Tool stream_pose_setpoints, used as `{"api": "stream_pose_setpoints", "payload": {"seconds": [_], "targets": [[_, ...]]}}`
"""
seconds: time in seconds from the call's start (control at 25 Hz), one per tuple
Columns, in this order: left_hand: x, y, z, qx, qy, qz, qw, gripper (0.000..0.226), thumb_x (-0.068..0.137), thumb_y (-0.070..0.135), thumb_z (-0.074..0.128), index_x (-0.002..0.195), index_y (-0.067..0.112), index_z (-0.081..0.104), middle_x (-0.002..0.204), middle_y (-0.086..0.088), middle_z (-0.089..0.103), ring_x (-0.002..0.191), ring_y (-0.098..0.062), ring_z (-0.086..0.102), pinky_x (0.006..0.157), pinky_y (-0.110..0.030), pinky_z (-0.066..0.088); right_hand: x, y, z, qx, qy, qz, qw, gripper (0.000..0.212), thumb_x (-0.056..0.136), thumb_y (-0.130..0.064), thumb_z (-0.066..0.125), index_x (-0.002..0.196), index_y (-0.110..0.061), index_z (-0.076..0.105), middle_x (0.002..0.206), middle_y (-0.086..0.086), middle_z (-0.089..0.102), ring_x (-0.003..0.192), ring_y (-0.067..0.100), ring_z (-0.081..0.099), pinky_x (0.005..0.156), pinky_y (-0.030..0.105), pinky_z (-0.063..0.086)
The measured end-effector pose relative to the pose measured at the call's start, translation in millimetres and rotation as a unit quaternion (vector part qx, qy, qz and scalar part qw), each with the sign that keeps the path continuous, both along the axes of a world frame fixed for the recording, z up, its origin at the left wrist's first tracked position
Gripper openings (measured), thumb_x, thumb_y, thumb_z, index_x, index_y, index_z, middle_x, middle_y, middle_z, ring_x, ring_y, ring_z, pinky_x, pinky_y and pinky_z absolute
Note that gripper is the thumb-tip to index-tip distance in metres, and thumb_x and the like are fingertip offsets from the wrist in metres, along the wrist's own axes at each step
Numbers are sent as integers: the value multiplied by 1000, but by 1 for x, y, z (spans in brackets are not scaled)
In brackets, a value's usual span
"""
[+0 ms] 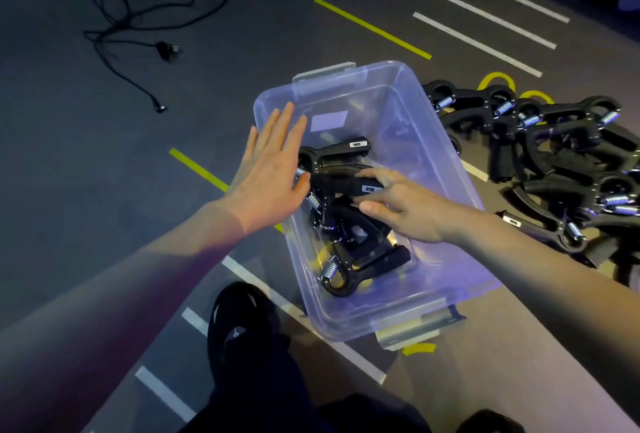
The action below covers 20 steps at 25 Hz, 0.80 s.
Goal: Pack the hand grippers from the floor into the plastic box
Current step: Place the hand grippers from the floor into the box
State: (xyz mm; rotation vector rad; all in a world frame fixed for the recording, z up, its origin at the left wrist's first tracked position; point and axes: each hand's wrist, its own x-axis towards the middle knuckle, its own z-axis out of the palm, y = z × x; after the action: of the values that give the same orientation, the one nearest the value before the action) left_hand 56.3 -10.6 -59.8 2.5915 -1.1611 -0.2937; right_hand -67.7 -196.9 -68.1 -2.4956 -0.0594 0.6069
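A clear plastic box (446, 169) stands on the floor in the middle of the head view, with several black hand grippers (349, 225) with steel springs lying inside. My right hand (405, 211) reaches into the box, fingers closed around the handle of the top hand gripper (349, 181). My left hand (268, 173) hovers flat over the box's left rim, fingers spread, holding nothing. A pile of more hand grippers (554, 162) lies on the floor right of the box.
A black cable with a plug (166, 48) lies on the dark floor at upper left. Yellow and white tape lines (372, 27) cross the floor. My dark-trousered knee (242, 328) is just in front of the box.
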Motion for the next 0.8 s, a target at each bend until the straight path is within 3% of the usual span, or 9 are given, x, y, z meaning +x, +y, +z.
{"api": "stream_pose_setpoints", "payload": {"seconds": [0.12, 0.28, 0.44, 0.56, 0.68, 0.8], "targets": [[-1, -1, 0, 9, 2, 3, 1000, 71, 91, 24, 49, 148, 12, 7, 156, -9, -6, 143, -23, -8, 113, -39, -4, 19, 6, -10, -65, 20, 49, 996, 40, 98, -37, 38, 122, -15, 62, 148, 11, 25, 139, 29, 19, 111, 27, 12], [-3, -2, 1, 28, 3, 12, 1000, 69, 93, 24, 46, 148, 13, 6, 156, -9, -6, 143, -23, -7, 113, -44, -4, 24, -6, -20, -202, 85, 70, 973, 48, 97, -47, 35, 129, -18, 55, 155, 7, 14, 142, 25, 13, 115, 35, 11], [-4, -3, 1, 35, -1, 17, 999, 68, 93, 24, 46, 148, 14, 7, 156, -9, -5, 143, -23, -7, 112, -47, -4, 19, -6, -30, -194, 138, 70, 969, 52, 98, -46, 35, 142, -19, 38, 159, 2, -10, 147, 21, 0, 116, 33, 12], [-4, -4, 3, 41, -9, 21, 999, 68, 93, 25, 45, 148, 14, 7, 156, -9, -5, 143, -24, -7, 112, -48, -5, 19, 0, -28, -165, 125, 84, 975, 51, 99, -42, 37, 146, -24, 30, 158, -2, -17, 146, 29, -5, 119, 41, 9], [-5, -5, 4, 58, -31, 17, 998, 67, 94, 28, 43, 148, 14, 5, 156, -8, -8, 143, -23, -10, 111, -49, -9, 15, 15, -34, -175, 113, 100, 973, 61, 96, -53, 31, 149, -39, 3, 156, -5, -24, 145, 32, -13, 116, 54, 4], [-7, -7, 6, 73, -46, 4, 996, 68, 95, 37, 39, 148, 14, 3, 156, -7, -10, 142, -23, -12, 110, -49, -11, 13, 25, -46, -234, 101, 131, 958, 74, 91, -66, 23, 145, -37, -18, 152, -5, -32, 142, 32, -23, 115, 57, -1]]}}
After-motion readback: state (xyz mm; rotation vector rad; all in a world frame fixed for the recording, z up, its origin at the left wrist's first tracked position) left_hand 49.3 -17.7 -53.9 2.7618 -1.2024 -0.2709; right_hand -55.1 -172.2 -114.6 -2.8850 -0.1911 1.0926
